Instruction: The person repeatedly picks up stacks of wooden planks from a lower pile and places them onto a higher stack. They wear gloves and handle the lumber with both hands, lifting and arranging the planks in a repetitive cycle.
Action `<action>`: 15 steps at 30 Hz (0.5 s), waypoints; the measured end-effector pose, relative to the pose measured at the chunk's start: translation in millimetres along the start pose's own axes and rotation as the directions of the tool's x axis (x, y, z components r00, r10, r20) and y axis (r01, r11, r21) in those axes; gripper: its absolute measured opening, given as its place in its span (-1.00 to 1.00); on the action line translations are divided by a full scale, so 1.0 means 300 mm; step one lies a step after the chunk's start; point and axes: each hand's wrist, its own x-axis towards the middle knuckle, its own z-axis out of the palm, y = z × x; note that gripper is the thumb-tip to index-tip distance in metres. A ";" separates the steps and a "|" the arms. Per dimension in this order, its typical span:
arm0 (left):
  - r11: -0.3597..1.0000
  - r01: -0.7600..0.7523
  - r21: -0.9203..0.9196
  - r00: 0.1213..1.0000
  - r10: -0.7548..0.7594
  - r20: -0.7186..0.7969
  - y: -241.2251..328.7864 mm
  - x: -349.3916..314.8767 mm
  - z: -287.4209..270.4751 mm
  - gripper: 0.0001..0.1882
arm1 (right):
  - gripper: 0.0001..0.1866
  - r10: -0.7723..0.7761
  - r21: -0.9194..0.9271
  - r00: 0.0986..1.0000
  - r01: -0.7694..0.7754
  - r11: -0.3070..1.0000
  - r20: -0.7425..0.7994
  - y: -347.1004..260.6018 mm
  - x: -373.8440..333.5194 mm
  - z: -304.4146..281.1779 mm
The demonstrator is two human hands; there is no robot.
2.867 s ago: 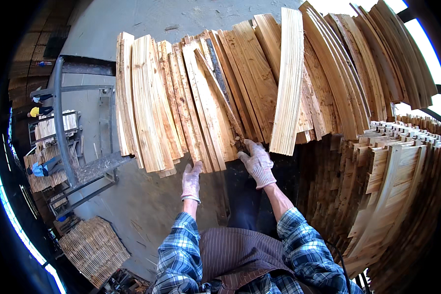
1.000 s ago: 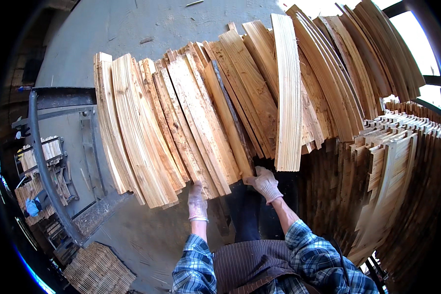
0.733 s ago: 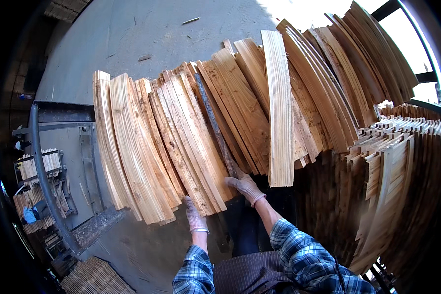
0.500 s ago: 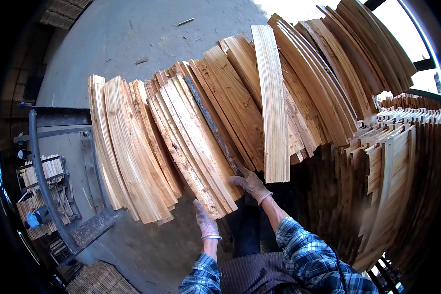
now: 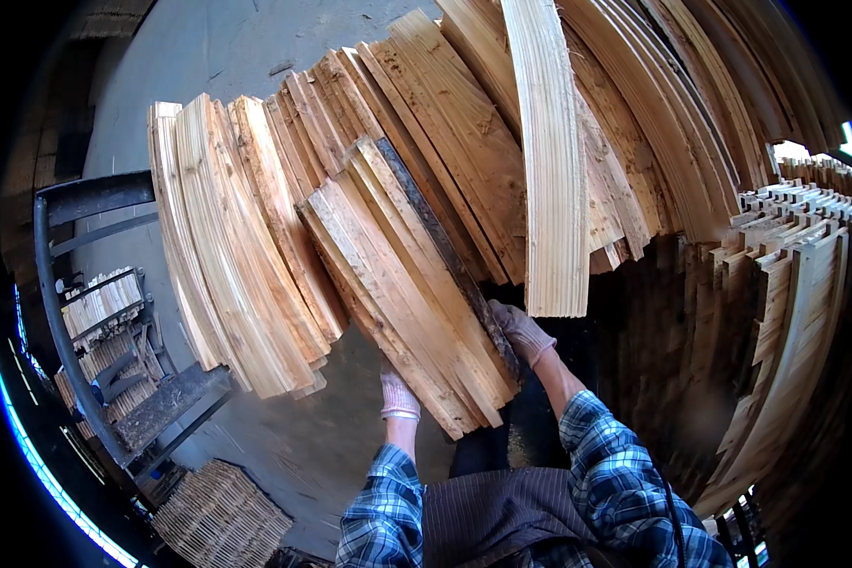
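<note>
Between my two gloved hands is a bundle of rough wooden boards (image 5: 402, 293), pulled partway out from the row and overhanging its near edge. My left hand (image 5: 398, 393) grips the bundle's left side near its close end, its fingers partly hidden beneath the wood. On the other side my right hand (image 5: 523, 333) presses against a dark, bark-edged board (image 5: 445, 251). More boards stand in the row to the left (image 5: 246, 256) and behind (image 5: 454, 142). One pale board (image 5: 549, 161) lies slantwise on top, just beyond my right hand.
A dark metal frame (image 5: 52, 312) stands at the left. Slatted wood stacks (image 5: 222, 516) sit on the floor at lower left. To the right rises a tall stack of boards (image 5: 795, 322). Grey concrete floor (image 5: 227, 47) shows beyond the row.
The bundle has slid toward me and out of the row, its far end now nearer than its neighbours'. Both hands have moved with it, and my view has shifted slightly.
</note>
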 end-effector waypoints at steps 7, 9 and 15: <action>0.985 0.166 0.034 0.981 -0.169 0.096 -0.051 -0.456 -0.258 -0.23 | -0.36 -0.105 0.085 0.933 0.081 0.993 0.343 -0.066 -0.400 -0.030; 0.991 0.136 -0.014 0.990 -0.135 0.051 -0.059 -0.469 -0.260 -0.13 | -0.49 -0.130 0.683 0.979 -0.015 0.730 0.160 -0.127 -0.360 0.046; 0.990 0.107 0.087 0.994 -0.110 0.029 -0.105 -0.625 -0.198 -0.08 | -0.43 -0.209 0.687 0.960 0.025 0.727 0.186 -0.263 -0.554 -0.056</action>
